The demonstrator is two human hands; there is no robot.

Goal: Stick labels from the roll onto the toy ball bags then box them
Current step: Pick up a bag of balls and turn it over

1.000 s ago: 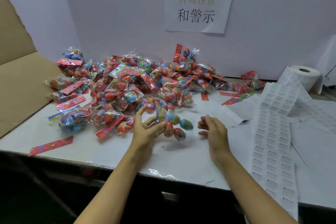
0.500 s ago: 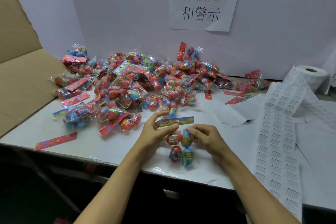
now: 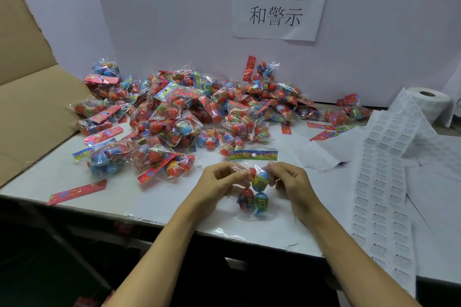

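Hands both pinch one clear plastic bag of red and blue toy balls (image 3: 254, 188): left hand (image 3: 219, 182) on its left edge, right hand (image 3: 289, 182) on its right. Long axis runs away from me, card header far. White label strip (image 3: 381, 182) lies right, nearer right hand.

Two hands — the left hand (image 3: 219, 182) and the right hand (image 3: 289, 182) — hold one bag (image 3: 254, 189) with four toy balls showing inside it: two red, two blue-green. Behind it lies one heap of toy ball bags (image 3: 187, 117), too many and too overlapped to count. One label roll (image 3: 427, 101) stands at the far right, with one long label strip (image 3: 381, 182) running off it. One paper sign (image 3: 278, 1) hangs on the wall — and one cardboard box (image 3: 30, 112) sits at the left.
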